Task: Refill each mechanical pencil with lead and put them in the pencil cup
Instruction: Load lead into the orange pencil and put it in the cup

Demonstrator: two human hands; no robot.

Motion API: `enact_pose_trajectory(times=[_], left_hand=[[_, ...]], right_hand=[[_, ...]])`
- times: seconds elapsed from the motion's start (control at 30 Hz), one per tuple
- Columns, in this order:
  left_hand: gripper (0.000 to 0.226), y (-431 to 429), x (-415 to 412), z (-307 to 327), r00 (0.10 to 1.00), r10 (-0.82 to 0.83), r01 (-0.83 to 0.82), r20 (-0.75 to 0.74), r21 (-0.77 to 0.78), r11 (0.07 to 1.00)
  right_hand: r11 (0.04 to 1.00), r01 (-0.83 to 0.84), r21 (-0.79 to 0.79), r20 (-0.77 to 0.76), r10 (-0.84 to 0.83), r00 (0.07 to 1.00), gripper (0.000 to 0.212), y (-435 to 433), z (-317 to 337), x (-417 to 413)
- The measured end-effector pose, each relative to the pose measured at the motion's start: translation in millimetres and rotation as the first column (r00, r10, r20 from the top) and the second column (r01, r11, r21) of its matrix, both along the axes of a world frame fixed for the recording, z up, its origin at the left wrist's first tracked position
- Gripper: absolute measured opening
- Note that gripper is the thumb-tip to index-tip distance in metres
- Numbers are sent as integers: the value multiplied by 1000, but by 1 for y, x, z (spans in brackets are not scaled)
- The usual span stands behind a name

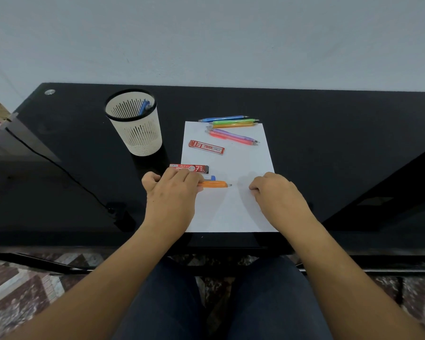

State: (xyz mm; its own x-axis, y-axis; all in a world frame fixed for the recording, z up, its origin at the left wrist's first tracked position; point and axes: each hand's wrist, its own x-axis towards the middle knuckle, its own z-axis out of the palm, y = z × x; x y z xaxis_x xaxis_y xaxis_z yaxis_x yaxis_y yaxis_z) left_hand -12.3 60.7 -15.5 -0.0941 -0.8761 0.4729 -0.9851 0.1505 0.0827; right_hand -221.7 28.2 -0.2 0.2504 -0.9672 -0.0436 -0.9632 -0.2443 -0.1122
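Lower centre, your left hand (171,192) curls its fingers over the orange pencil (215,184), whose tip pokes out to the right. Your right hand (277,195) rests loosely curled on the paper (231,212). One lead case (189,168) touches your left fingertips. Farther up lie five pencils (232,130). The pencil cup (139,133) stands upper left.
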Motion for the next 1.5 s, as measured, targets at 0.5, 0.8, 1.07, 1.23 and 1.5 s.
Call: enact_pose_trajectory(times=[0.5, 0.8, 1.07, 1.23, 1.5], left_hand=[[18, -2, -2, 0, 1000, 12, -12, -4, 19, 1000], [19, -1, -1, 3, 1000, 7, -7, -3, 1, 1000], [18, 0, -2, 5, 1000, 12, -12, -14, 6, 1000], [18, 0, 0, 3, 1000, 18, -18, -15, 20, 1000], [14, 1, 0, 2, 999, 8, -8, -37, -4, 1000]], right_hand=[[996, 34, 77, 129, -43, 991, 16, 2, 10, 8], [999, -39, 14, 137, 37, 990, 30, -2, 3, 10], [994, -52, -98, 334, 83, 939, 21, 5, 11, 19], [996, -49, -76, 329, 71, 942, 23, 6, 13, 21], [999, -49, -16, 295, 52, 954, 22, 5, 16, 22]])
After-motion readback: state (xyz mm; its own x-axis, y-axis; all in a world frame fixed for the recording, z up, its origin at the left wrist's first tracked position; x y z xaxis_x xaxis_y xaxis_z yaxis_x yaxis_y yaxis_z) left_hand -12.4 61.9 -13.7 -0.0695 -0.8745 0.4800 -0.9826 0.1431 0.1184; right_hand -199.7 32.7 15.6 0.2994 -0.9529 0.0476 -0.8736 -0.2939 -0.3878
